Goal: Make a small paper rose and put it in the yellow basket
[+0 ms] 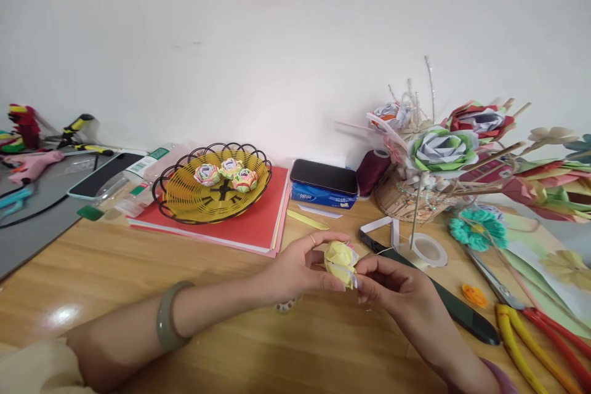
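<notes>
The left hand has its grip partly closed around a pale-yellow folded-paper flower, while the right hand pinches the flower's right edge in a narrow grip. The flower is above the light-brown wooden surface, between the black-rimmed yellow woven basket and the red-and-yellow-handled metal scissors.

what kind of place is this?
Likely a craft worktable; home or studio, I can't tell. Signs: paper flowers at the right, red-handled scissors near them, and a stack of coloured paper under the yellow basket.
</notes>
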{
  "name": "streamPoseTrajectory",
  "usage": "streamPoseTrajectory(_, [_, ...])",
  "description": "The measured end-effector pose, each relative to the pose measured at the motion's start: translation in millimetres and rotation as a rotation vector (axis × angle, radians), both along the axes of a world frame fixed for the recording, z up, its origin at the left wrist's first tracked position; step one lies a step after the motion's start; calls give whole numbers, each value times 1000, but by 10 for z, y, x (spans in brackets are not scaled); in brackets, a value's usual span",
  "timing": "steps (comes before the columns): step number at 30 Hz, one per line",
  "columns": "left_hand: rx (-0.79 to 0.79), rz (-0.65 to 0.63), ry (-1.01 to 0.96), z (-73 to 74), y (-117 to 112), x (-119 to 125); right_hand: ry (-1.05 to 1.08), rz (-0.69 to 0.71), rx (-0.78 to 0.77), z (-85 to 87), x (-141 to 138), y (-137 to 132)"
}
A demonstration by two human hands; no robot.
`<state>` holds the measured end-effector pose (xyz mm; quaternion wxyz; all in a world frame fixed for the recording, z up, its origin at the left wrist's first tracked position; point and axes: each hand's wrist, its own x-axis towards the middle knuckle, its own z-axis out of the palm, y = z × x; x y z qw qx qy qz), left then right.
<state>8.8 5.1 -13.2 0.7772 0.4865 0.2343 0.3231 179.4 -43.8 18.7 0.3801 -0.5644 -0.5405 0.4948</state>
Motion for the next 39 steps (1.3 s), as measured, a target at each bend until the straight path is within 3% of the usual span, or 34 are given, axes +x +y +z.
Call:
streamPoseTrajectory(8, [-172,0,-116,19,11,-10,-28,6,91,95,7,-45])
streamPoseTrajectory(15, [-276,-132,-149,32,27,-1,-12,-248,199,43,97,-72])
streamPoseTrajectory(24, [-382,-209,-62,23,20,10,-17,-280,195,-7,103,-58])
streamPoseTrajectory(32, [-414,-166,-12,5,29,-32,-116,-135,421,79,31,-79])
streamPoseTrajectory(39, [-423,-218,-215,27,33,-38,-290,1,593,9,18,-98])
